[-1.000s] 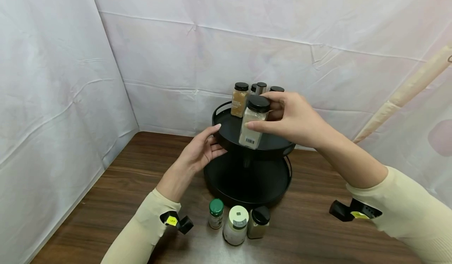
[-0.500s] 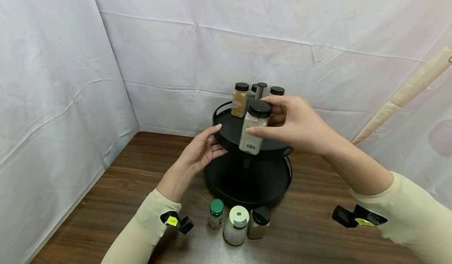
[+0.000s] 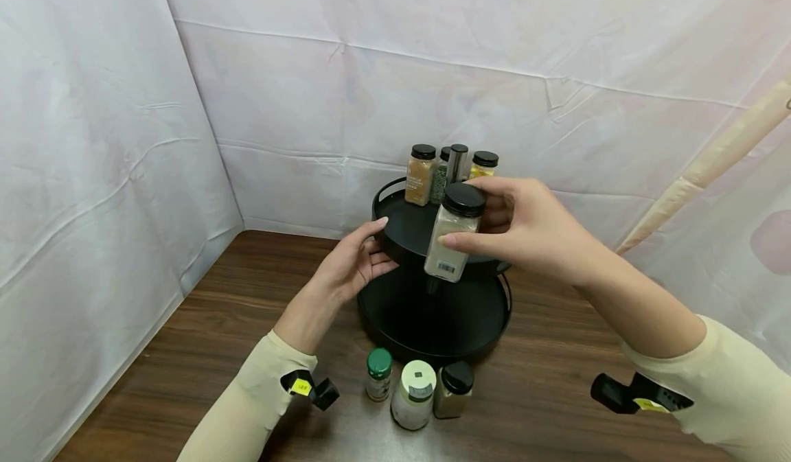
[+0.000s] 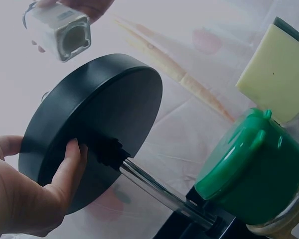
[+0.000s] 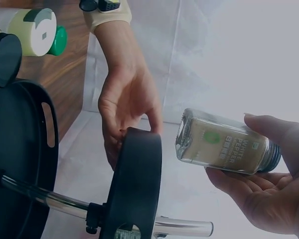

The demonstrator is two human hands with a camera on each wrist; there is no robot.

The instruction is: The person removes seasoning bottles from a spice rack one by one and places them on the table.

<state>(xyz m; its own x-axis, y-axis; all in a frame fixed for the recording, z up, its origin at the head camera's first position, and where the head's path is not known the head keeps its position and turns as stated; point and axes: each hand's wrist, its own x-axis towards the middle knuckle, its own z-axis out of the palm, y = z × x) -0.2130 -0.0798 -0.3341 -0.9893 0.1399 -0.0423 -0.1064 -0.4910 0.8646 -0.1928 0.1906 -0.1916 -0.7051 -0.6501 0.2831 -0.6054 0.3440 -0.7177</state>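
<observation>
A black two-tier spice rack has an upper tray [image 3: 404,225] above a lower tray [image 3: 426,314]. My left hand [image 3: 349,263] grips the upper tray's left rim, thumb over the edge and fingers underneath. A square glass jar of white pepper [image 3: 445,263] with a black lid is pinched between the thumb and fingers of my right hand [image 3: 528,228]. It hangs tilted in the air in front of the upper tray; the right wrist view shows its base apart from the tray. Behind it on that tray stand an orange-brown spice jar [image 3: 419,182], a green herb jar [image 3: 439,182] and a yellow-filled jar [image 3: 484,165].
In front of the rack, on the wooden table [image 3: 247,304], stand a green-capped bottle [image 3: 379,373], a pale-lidded container [image 3: 411,397] and a black-capped jar [image 3: 454,390]. A metal pole [image 3: 458,160] rises through the upper tray. White cloth [image 3: 296,91] hangs behind and at left.
My right hand has drawn the white pepper jar down, toward me and slightly right, away from the upper tray; more of the jars behind shows. My left hand stays on the rim.
</observation>
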